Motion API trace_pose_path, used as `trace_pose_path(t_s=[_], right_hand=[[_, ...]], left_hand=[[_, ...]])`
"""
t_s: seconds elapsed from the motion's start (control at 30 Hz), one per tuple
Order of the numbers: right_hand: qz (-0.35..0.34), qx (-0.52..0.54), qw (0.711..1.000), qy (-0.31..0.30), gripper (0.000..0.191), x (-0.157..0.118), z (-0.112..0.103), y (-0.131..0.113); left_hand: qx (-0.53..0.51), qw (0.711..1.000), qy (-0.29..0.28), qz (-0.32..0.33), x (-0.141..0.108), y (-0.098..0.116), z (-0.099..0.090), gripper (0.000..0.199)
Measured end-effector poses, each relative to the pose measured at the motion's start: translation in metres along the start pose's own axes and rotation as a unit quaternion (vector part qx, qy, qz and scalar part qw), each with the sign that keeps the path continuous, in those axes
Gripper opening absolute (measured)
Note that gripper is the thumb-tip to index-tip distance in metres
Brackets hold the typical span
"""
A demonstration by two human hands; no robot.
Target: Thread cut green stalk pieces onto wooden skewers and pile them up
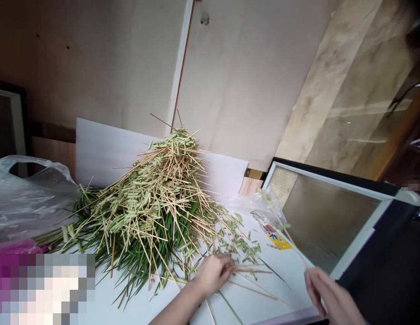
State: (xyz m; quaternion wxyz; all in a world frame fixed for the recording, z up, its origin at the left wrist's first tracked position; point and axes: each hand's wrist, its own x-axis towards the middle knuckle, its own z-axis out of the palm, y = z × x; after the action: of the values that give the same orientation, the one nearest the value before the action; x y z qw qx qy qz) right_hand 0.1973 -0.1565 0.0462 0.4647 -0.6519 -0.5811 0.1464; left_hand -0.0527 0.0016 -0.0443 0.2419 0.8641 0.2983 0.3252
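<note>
Head view: left hand (pixel 213 272) rests curled on loose sticks (pixel 250 271) at the pile (pixel 152 203) foot on the counter (pixel 284 271); they lie pointing rightward toward the right hand (pixel 327 295), which pinches one thin stick (pixel 293 243) slanting up-left. Left hand is nearer the pile.

My home work corner, a white table (pixel 128 311) pushed against a bare plywood wall (pixel 95 58), marble-look panel (pixel 348 90) to one side, framed glass door (pixel 332 216) beside me, plastic bag (pixel 23 198) and a heap of skewered leaf sticks (pixel 152 203) on top
</note>
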Motion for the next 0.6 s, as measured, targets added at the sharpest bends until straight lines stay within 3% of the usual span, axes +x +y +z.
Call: trace_pose_path(t_s=[0.13,0.27,0.37,0.47,0.6], right_hand=[[-0.094,-0.008,0.993,0.067,0.036,0.102,-0.03,-0.094],[-0.165,-0.135,0.966,0.143,0.025,0.184,-0.016,-0.202],[-0.19,-0.218,0.943,0.163,0.029,0.222,0.015,-0.274],[-0.213,-0.285,0.917,0.178,0.038,0.237,0.06,-0.335],[-0.244,-0.351,0.893,0.14,0.042,0.238,0.128,-0.386]], left_hand=[[0.009,1.0,-0.004,-0.012,0.0,0.001,-0.003,0.029],[0.009,1.0,-0.005,-0.026,0.0,0.0,-0.003,0.028],[0.003,1.0,-0.005,-0.029,0.0,-0.002,-0.002,0.027],[-0.005,1.0,-0.009,-0.026,-0.001,-0.002,-0.001,0.026],[-0.004,0.999,-0.016,-0.045,0.001,-0.006,0.005,0.027]])
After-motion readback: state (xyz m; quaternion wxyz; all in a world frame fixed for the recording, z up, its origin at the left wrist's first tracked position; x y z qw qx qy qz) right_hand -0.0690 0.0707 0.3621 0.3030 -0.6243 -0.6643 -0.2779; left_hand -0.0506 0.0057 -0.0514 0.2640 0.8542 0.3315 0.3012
